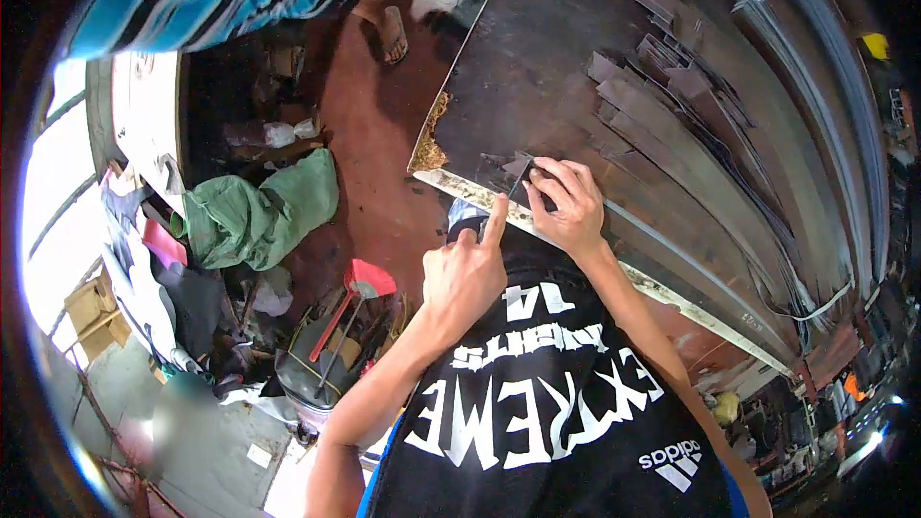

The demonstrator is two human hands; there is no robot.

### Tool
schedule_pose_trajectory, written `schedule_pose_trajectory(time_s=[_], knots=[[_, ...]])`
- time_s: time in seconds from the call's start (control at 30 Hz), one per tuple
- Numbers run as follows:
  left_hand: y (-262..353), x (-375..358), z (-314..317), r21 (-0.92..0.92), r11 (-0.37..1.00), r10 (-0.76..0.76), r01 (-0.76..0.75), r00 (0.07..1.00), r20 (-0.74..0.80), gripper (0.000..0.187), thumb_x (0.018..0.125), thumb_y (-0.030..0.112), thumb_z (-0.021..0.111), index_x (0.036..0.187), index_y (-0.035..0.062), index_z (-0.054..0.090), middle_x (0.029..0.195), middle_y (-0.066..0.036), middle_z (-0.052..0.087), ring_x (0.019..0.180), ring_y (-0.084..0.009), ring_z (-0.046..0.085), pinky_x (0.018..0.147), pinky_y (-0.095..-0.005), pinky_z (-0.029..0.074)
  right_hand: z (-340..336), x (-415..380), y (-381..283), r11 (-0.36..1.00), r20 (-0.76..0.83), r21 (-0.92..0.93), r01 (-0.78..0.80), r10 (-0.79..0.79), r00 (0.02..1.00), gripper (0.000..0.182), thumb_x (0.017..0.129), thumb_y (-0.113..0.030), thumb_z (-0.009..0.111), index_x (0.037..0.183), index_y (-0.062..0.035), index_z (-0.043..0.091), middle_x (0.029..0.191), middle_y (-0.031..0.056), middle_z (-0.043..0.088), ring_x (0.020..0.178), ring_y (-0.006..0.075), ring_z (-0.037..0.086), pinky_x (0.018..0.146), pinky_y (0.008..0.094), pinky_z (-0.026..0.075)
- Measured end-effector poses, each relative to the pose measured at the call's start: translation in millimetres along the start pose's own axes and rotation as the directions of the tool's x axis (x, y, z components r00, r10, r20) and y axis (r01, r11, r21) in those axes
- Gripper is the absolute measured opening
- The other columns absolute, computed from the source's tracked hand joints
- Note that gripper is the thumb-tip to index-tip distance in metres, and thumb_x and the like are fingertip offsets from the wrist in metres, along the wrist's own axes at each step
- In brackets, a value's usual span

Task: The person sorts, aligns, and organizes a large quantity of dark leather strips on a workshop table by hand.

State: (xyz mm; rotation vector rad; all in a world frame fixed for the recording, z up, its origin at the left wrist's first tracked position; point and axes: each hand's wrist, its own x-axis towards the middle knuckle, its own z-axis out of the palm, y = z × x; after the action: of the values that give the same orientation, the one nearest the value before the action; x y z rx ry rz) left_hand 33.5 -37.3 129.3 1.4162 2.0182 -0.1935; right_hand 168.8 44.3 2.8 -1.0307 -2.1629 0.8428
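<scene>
Head view: right hand (568, 200) rests on the near edge of a dark metal sheet (537, 67), fingers curled and closed around a thin dark pencil-like tool (516, 182), tip angled down toward the sheet edge. Tool is short, slim, mostly hidden by the fingers. Left hand (465, 273) is just below the edge, loosely fisted, holds nothing, index finger (496, 221) pointing up and touching the sheet's pale, worn edge beside the tool. Sheet is brown-black with a rusty chipped corner (429, 139). Cut metal strips (672, 125) lie stacked across the sheet to the right. On the floor left: green sack (259, 211), dark open bin (321, 364) with a red-handled tool (357, 293) sticking out; other contents unclear.
</scene>
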Motion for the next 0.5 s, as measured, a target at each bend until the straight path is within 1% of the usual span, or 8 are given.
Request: schedule_pose_trajectory(time_s=[0.03, 0.1, 0.33, 0.4, 0.43, 0.47, 0.5], knots=[[0, -1, -1, 0.003, 1.0, 0.0, 0.0, 1.0, 0.0, 0.068, 0.079, 0.009, 0.058, 0.146, 0.0136, 0.044, 0.072, -0.019, 0.065, 0.053, -0.0325, 0.066, 0.046, -0.0447, 0.051, 1, -1, 0, 1.0, 0.004, 0.007, -0.001, 0.001, 1.0, 0.014, 0.071, -0.005, 0.077, 0.084, -0.0052, 0.071, 0.106, 0.0035, 0.069, 0.089, 0.0245, 0.062, 0.076, 0.0332, 0.054], [-1, 0, -6, 0.018, 1.0, 0.006, -0.006, 1.0, -0.015, 0.064, 0.081, 0.008, 0.058, 0.144, 0.0183, 0.045, 0.067, -0.017, 0.063, 0.052, -0.0353, 0.064, 0.046, -0.0479, 0.05, 2, -1, 2, 1.0, 0.0, 0.017, -0.002, 0.002, 1.0, 0.015, 0.071, -0.005, 0.077, 0.085, -0.0053, 0.071, 0.106, 0.0032, 0.069, 0.089, 0.0244, 0.062, 0.075, 0.033, 0.054], [7, 12, -17, 0.094, 0.995, -0.02, 0.013, 0.996, 0.084, 0.062, 0.082, 0.01, 0.057, 0.142, 0.0179, 0.046, 0.067, -0.019, 0.064, 0.053, -0.0368, 0.064, 0.048, -0.0492, 0.05, 2, -1, 4, 1.0, -0.006, 0.028, -0.003, 0.003, 1.0, 0.015, 0.071, -0.005, 0.077, 0.085, -0.0052, 0.071, 0.106, 0.0033, 0.069, 0.089, 0.0234, 0.062, 0.076, 0.0326, 0.054], [8, 20, -23, 0.124, 0.992, -0.027, 0.005, 0.984, 0.178, 0.063, 0.082, 0.012, 0.055, 0.144, 0.0119, 0.043, 0.075, -0.021, 0.067, 0.059, -0.038, 0.068, 0.052, -0.0479, 0.054, 0, 1, 4, 1.0, 0.015, 0.02, 0.011, -0.011, 1.0, 0.014, 0.071, -0.005, 0.077, 0.084, -0.0047, 0.071, 0.106, 0.0039, 0.068, 0.089, 0.0234, 0.062, 0.076, 0.0324, 0.054], [7, 24, -19, 0.115, 0.993, 0.0, -0.017, 0.989, 0.145, 0.063, 0.082, 0.012, 0.056, 0.143, 0.0099, 0.043, 0.072, -0.019, 0.067, 0.057, -0.0368, 0.067, 0.052, -0.0473, 0.054, -1, 1, 4, 1.0, 0.026, 0.014, 0.011, -0.011, 1.0, 0.015, 0.072, -0.005, 0.076, 0.085, -0.0044, 0.07, 0.106, 0.0042, 0.068, 0.089, 0.0235, 0.062, 0.076, 0.0325, 0.054], [7, 25, -13, 0.116, 0.993, -0.009, -0.008, 0.989, 0.146, 0.063, 0.082, 0.012, 0.056, 0.143, 0.0099, 0.043, 0.072, -0.019, 0.067, 0.057, -0.0368, 0.067, 0.052, -0.0473, 0.054, -1, 2, 4, 1.0, 0.033, 0.007, 0.013, -0.013, 0.999, 0.015, 0.072, -0.005, 0.076, 0.086, -0.004, 0.07, 0.106, 0.0044, 0.068, 0.089, 0.0236, 0.062, 0.077, 0.0325, 0.054], [10, 26, -9, 0.118, 0.993, 0.001, -0.014, 0.994, 0.111, 0.065, 0.081, 0.011, 0.058, 0.144, 0.012, 0.041, 0.071, -0.02, 0.066, 0.055, -0.037, 0.066, 0.049, -0.0473, 0.053, -3, 3, 4, 1.0, 0.047, 0.001, 0.022, -0.022, 0.999, 0.016, 0.073, -0.004, 0.075, 0.089, -0.0034, 0.07, 0.107, 0.0047, 0.068, 0.09, 0.0241, 0.062, 0.077, 0.0326, 0.054]])
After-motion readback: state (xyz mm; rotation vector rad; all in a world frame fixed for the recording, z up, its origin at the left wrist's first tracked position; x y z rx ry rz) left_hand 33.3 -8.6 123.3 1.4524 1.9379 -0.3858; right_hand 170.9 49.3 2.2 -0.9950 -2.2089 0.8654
